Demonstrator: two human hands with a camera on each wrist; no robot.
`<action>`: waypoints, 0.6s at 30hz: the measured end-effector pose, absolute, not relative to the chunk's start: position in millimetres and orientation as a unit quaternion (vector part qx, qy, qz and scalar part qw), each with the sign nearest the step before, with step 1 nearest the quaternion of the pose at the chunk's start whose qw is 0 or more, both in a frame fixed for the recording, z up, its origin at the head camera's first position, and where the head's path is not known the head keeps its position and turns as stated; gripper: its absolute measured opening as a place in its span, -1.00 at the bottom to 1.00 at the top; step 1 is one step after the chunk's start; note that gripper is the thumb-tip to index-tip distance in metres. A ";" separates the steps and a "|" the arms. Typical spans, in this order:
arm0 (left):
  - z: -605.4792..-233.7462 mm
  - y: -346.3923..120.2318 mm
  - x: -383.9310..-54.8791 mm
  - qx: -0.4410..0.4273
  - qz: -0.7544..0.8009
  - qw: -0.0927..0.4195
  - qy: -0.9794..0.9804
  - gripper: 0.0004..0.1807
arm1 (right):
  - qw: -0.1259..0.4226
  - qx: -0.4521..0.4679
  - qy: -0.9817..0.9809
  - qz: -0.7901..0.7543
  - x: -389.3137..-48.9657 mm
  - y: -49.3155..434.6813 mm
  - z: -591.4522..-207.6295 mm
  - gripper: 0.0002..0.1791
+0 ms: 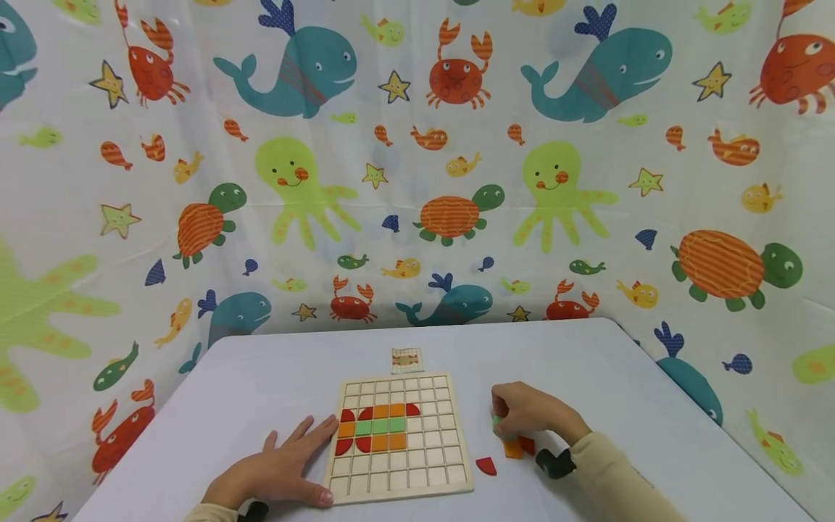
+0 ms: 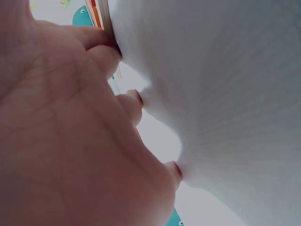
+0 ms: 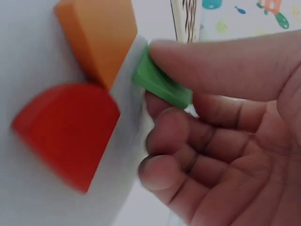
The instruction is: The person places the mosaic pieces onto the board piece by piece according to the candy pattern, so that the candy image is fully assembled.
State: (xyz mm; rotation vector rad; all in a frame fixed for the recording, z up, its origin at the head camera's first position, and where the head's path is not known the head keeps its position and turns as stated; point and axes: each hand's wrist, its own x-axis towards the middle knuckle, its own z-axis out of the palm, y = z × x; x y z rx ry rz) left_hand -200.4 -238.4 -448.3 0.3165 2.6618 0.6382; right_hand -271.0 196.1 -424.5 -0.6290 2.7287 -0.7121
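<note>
A wooden grid board (image 1: 399, 494) lies on the table, with red quarter-round, orange and green pieces in its left and middle cells. My left hand (image 1: 280, 467) rests at the board's left edge, its fingers spread and the thumb at the near corner. In the left wrist view, fingertips (image 2: 107, 59) touch the board's side. Right of the board, my right hand (image 1: 530, 409) pinches a small green block (image 3: 162, 84) between thumb and fingers, close over the table. Beside that hand lie an orange piece (image 1: 513, 449) and a red quarter-round piece (image 1: 527, 444).
Another red quarter-round piece (image 1: 485, 466) lies between the board and my right hand. A small picture card (image 1: 407, 360) with a gridded pattern sits behind the board. The white table (image 1: 280, 370) ends at a curtain (image 1: 391, 268) printed with sea animals.
</note>
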 end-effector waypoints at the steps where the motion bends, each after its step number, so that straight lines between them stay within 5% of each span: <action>1: -448.4 -238.3 -200.3 0.112 0.227 0.192 0.948 0.27 | 0.120 -0.227 0.934 -0.248 -272.0 194.7 -424.6 -0.73; 18: -448.6 -237.9 -200.4 0.110 0.227 0.189 0.949 0.29 | 0.059 -0.300 0.898 -0.316 -284.3 156.6 -422.8 -0.85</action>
